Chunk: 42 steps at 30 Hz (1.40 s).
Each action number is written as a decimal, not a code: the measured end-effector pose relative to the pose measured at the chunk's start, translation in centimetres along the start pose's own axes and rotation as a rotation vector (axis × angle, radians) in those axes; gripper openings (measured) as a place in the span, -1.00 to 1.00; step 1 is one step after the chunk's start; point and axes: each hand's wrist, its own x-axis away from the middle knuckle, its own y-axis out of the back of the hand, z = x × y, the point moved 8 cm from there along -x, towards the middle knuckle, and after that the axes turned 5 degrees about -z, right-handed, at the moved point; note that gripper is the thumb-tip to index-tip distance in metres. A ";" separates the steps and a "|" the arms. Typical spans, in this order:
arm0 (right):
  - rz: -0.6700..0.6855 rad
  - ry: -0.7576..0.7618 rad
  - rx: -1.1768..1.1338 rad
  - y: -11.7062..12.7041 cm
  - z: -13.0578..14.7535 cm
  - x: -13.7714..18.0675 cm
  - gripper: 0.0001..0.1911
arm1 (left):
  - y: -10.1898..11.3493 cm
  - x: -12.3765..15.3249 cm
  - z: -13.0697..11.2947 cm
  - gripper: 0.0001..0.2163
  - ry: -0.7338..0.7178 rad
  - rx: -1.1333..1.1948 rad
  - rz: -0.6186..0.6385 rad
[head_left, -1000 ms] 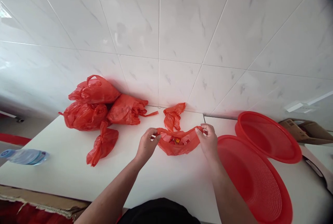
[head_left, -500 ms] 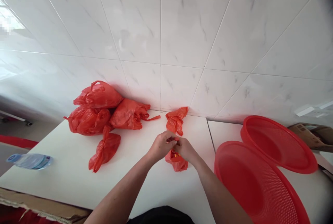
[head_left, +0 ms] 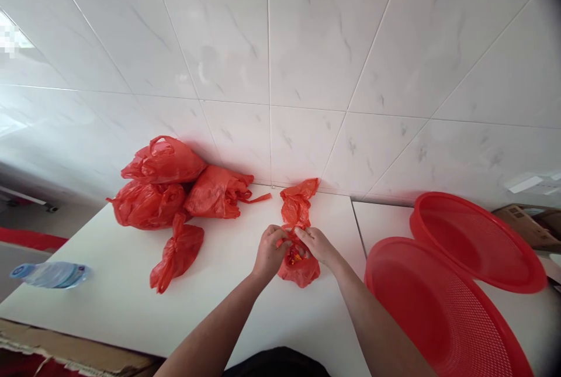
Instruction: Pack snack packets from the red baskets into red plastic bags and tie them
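A small red plastic bag (head_left: 300,275) stands on the white table in front of me, its mouth partly spread. Small red and yellow pieces show inside, too small to name. My left hand (head_left: 272,251) pinches the bag's rim on the left, fingers curled. On the opposite side my right hand (head_left: 319,244) grips the rim, with its thumb on top and some fingers inside the mouth. Just beyond my hands lies a crumpled red plastic bag (head_left: 298,201); whether it joins the one I hold is hidden.
Several filled red bags (head_left: 149,201) are heaped at the left by the tiled wall, and a knotted red bag (head_left: 179,248) lies before them. A water bottle (head_left: 50,275) rests on its side at far left. Two red plastic baskets (head_left: 407,301) stand at the right; a cardboard box (head_left: 526,225) sits behind.
My hands have moved apart from being pressed together over the bag. Its mouth is wider, and more of the coloured pieces inside show.
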 end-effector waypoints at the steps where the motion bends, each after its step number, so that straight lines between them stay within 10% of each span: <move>1: 0.012 0.004 0.012 0.2 -0.4 -0.1 -0.58 | -0.1 -0.3 1.0 -0.92 0.072 0.057 -0.005; 6: 0.079 0.063 -0.040 0.4 0.4 -0.1 -0.64 | -2.1 -1.3 3.0 -0.87 0.274 0.380 0.197; 20: -0.418 0.103 0.331 2.8 -0.8 -3.2 -0.66 | -1.4 -3.6 2.4 -0.93 0.228 0.174 0.030; 28: -0.357 -0.054 -0.165 2.6 -3.6 -3.6 -0.72 | -1.4 -2.8 4.3 -0.93 0.211 -0.061 0.040; 36: -0.755 -0.197 -0.258 8.3 -11.2 -1.3 -0.74 | 3.5 -2.5 9.6 -0.93 0.343 -0.160 -0.061; 42: -0.745 -0.146 -0.440 8.7 -13.3 -0.9 -0.67 | 4.3 -0.6 11.7 -0.84 0.498 -0.022 -0.016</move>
